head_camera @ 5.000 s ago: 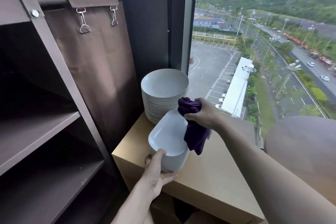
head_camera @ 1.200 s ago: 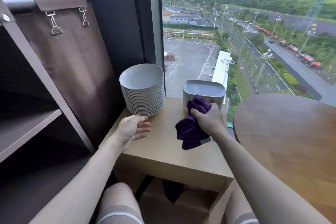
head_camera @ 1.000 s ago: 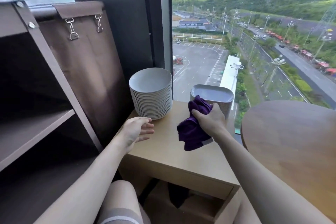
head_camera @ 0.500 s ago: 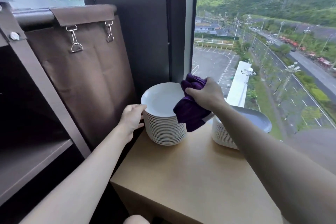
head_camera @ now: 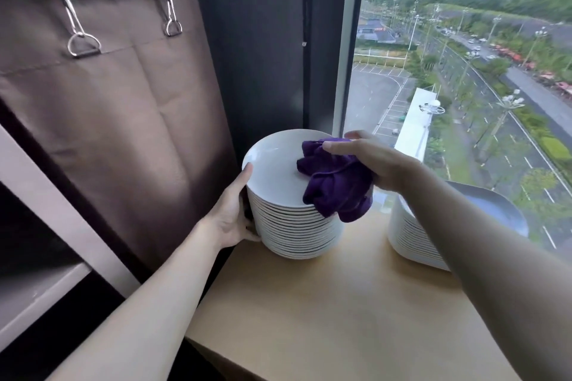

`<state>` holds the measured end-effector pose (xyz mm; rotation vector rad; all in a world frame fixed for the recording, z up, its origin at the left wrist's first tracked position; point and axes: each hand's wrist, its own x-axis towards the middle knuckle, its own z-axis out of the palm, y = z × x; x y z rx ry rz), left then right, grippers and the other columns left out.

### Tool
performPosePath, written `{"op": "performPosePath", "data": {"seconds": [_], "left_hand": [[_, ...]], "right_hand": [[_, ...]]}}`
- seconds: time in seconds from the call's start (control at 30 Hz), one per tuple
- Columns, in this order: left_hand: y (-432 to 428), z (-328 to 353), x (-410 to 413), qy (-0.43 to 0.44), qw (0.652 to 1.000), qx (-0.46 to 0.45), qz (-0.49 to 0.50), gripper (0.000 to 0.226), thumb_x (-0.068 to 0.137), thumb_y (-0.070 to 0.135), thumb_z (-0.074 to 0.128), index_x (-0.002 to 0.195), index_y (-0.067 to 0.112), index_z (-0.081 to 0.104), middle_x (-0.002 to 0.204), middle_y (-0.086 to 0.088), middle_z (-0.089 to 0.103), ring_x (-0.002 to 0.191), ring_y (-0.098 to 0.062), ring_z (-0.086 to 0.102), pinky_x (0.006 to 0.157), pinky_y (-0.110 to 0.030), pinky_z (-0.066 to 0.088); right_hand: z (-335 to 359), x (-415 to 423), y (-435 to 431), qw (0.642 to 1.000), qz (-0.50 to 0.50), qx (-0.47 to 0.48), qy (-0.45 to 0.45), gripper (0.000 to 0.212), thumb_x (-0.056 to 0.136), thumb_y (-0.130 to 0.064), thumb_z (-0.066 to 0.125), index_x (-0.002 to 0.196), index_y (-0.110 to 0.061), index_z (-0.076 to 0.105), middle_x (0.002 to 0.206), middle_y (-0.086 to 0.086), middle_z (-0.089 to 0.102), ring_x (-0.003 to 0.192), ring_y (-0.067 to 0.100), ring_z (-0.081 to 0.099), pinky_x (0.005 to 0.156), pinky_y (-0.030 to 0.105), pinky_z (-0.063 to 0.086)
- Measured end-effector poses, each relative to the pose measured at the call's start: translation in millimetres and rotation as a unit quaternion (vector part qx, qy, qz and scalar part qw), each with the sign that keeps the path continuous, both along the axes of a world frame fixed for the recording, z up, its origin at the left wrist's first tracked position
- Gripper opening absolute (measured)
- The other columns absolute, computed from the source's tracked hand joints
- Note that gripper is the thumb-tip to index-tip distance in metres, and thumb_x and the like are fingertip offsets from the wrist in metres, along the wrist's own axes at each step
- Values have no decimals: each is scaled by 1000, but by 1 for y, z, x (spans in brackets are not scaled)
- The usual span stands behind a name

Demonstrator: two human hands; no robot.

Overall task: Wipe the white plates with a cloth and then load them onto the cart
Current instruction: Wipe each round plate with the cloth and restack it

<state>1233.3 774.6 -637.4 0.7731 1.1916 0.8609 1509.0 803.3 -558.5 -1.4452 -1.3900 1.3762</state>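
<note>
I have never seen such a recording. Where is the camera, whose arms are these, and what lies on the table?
There is no machine: a person wears one wide-angle camera on the head, so the picture looks down at that person's own arms. On the light wooden table stands a stack of round white plates; to its right, a second stack of rounded-square white plates. The left hand grips the round stack's side, thumb at the top rim. The right hand holds a crumpled purple cloth against the top plate. At the left hangs a brown fabric bag on metal clips.
</note>
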Motion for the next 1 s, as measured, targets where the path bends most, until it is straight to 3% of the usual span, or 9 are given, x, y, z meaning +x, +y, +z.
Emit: {"op": "performPosePath", "data": {"seconds": [0.13,0.3,0.47,0.67,0.8,1.0], "left_hand": [[7,-6,-1,-5,1000,-1,-12,106,63,103,47,152,45,44,158,-5,46,138,-47,43,107,-80,30],[10,-8,10,10,1000,4,-7,89,64,104,38,132,51,63,143,-3,61,129,-42,52,99,-79,38],[9,-4,17,19,1000,-6,-8,90,67,103,27,125,48,69,130,-5,72,123,-41,58,96,-78,41],[6,-3,14,14,1000,-4,-8,86,67,102,35,129,50,64,141,-3,61,124,-40,54,94,-78,43],[5,-1,14,20,1000,-3,-12,88,65,102,36,132,50,61,145,-5,57,129,-44,51,96,-79,41],[0,0,15,24,1000,-10,-17,88,63,101,39,130,50,63,144,-5,58,127,-44,52,98,-79,40]], "right_hand": [[-36,5,-10,990,17,-88,113,74,70,-63,82,126,-16,69,115,12,76,99,29,73,99,45,53],[-51,-6,-10,974,-44,-79,210,62,72,-58,82,115,-14,74,109,12,77,86,26,76,72,32,59],[-48,-14,-18,972,-63,-75,215,68,68,-58,81,120,-14,72,108,10,78,87,24,76,73,31,59],[-47,-15,-22,972,-61,-76,215,69,67,-57,80,120,-14,72,105,10,78,81,23,75,68,29,58],[-47,-16,-24,972,-61,-74,212,71,67,-57,80,123,-15,71,110,10,77,87,24,75,79,33,57],[-52,-17,-39,967,-71,-61,237,47,76,-52,79,108,-17,76,102,9,79,79,21,76,64,27,59]]}}
